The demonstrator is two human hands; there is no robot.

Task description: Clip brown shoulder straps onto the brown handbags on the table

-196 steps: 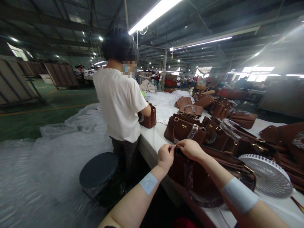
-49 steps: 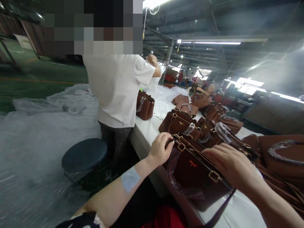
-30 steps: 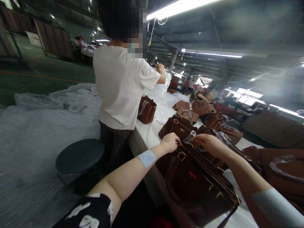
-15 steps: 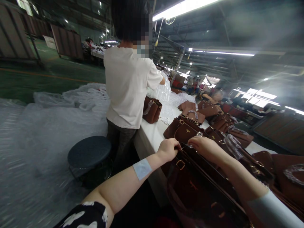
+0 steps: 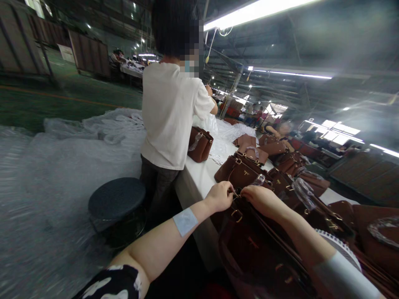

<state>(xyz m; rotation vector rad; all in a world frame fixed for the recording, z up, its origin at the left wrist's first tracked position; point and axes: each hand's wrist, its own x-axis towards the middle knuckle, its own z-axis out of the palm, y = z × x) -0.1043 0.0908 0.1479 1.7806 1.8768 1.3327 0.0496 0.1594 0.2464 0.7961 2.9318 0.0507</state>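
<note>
A dark brown handbag [image 5: 246, 245] with gold rings and a dragonfly emblem lies in front of me. At its far upper corner, my left hand [image 5: 220, 196] is closed in a pinch on a small metal fitting [image 5: 237, 194]. My right hand [image 5: 260, 198] comes in from the other side, fingers bent and pressed together over the bag's top edge. Its fingertips meet the same corner beside the fitting and are partly hidden. Just beyond my hands stands another brown handbag [image 5: 238, 169] with a gold emblem.
Several brown bags with plastic-wrapped handles [image 5: 302, 193] crowd the white table [image 5: 195, 176] to the right. A co-worker in a white shirt [image 5: 170, 116] stands ahead at the table's left edge. A round dark stool [image 5: 116, 198] and heaped clear plastic [image 5: 77, 162] are at left.
My right hand has shifted left and slightly down, its fingertips closing up to my left hand at the bag's corner. A white ribbed round edge now shows under my right forearm.
</note>
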